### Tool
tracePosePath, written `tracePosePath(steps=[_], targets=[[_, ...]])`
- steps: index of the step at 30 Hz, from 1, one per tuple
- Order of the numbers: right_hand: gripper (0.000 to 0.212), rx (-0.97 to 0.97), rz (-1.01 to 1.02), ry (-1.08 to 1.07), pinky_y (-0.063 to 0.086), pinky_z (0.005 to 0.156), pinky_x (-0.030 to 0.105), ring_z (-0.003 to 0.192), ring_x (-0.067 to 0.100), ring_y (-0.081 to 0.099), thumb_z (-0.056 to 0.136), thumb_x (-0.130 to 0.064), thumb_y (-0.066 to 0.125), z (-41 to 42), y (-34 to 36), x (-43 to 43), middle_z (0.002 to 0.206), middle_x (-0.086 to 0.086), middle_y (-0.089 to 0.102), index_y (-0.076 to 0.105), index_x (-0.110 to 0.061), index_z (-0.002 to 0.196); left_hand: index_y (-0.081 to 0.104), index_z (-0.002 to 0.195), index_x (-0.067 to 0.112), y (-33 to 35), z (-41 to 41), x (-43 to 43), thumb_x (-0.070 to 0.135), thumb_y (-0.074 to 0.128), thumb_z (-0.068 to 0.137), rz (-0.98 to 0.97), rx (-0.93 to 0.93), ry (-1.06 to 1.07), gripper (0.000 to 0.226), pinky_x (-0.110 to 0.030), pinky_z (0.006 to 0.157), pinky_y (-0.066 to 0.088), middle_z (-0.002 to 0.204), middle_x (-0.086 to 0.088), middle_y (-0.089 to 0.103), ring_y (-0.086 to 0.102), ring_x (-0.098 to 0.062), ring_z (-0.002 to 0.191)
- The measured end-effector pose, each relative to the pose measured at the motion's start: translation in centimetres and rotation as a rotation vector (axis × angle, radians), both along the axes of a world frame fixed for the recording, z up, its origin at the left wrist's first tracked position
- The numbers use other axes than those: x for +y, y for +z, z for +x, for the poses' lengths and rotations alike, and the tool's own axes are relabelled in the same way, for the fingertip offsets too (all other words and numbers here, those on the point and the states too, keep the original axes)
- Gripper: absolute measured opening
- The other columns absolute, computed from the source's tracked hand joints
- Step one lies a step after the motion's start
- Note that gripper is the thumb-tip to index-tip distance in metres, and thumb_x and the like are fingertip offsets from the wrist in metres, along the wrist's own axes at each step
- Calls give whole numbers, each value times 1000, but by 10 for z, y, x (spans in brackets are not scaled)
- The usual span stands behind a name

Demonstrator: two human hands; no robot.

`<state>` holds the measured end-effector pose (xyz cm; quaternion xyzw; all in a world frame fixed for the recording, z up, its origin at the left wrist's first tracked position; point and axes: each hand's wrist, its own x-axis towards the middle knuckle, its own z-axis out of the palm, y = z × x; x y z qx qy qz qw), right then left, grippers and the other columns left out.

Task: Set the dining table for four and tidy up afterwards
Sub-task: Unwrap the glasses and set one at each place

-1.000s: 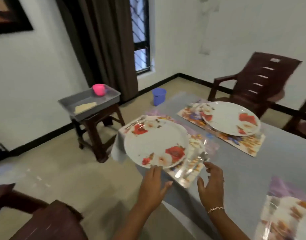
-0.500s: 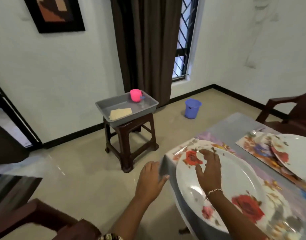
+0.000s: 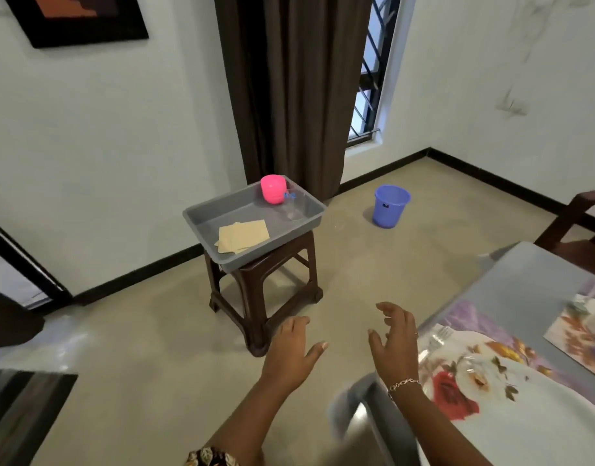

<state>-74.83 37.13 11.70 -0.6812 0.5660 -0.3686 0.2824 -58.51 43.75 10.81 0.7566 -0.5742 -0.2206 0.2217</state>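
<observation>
A white floral plate (image 3: 518,398) lies on a floral placemat (image 3: 484,327) at the near corner of the grey dining table (image 3: 531,274), with a fork (image 3: 435,339) beside it. My right hand (image 3: 395,341) hovers open just left of the plate, off the table's edge. My left hand (image 3: 294,348) is open over the floor, holding nothing. Ahead, a grey tray (image 3: 242,210) on a brown stool (image 3: 266,297) holds a pink cup (image 3: 273,189), a clear glass (image 3: 294,206) and beige napkins (image 3: 244,235).
A blue bucket (image 3: 390,206) stands on the floor by the dark curtain (image 3: 289,89). A second placemat (image 3: 582,331) lies at the right edge. A brown chair (image 3: 578,223) is at the table's far side. A dark chair part (image 3: 23,408) sits lower left.
My right hand has lifted off the plate and moved left past the table edge. The view has turned left toward the stool and tray.
</observation>
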Motion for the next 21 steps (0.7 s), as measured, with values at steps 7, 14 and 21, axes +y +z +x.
tracePosePath(steps=[7,14,21], targets=[[44,11,45,-96,48,84,46,94,23,51,74,7,62,103,-12,-71,107,-2,40,55,-11,113,35,140,17,-8,114,-83,46,46,94,22,22,-75,55,-21,102,32,139,1,37,36,-12,128],[43,24,90,-116,48,82,40,94,16,48,77,6,62,183,-5,-141,109,-1,40,53,-12,115,36,139,17,-10,201,-161,48,48,93,16,62,-85,57,-21,103,30,140,1,38,35,-13,130],[46,26,188,-77,49,78,37,83,11,47,77,5,62,220,-19,-233,108,3,43,49,-16,116,39,134,16,-20,239,-254,42,51,93,21,134,-37,50,-19,97,34,134,1,44,43,-13,122]])
